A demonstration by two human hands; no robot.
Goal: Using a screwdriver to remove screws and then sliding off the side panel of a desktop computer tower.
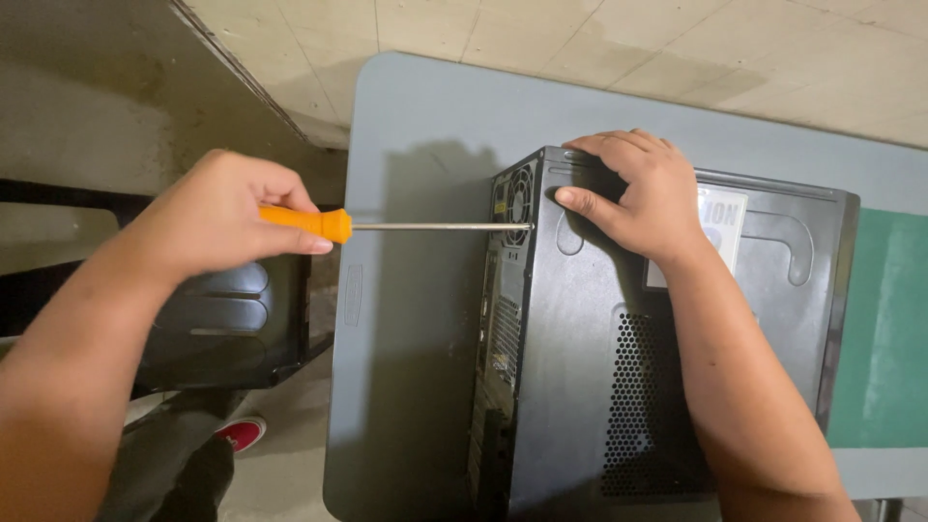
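Black computer case (667,367) lying on its side on the grey table (416,367), rear panel facing the table's left edge. Left hand (217,217) wrapped tight around an orange-handled screwdriver (387,225), shaft level, tip right at the top rear corner of the case by the fan grille. Right hand (643,193) spread flat on the side panel near that corner, holding nothing. Black chair (227,329) just off the table's left edge.

A grey-blue table (425,116) with rounded corners stands on a floor of pale beige tiles (503,29). A green surface (884,329) adjoins the table's right end. At the left, a black chair (227,329) sits beside a dull, stained concrete ledge (87,106). Lighting is dim and yellowish.
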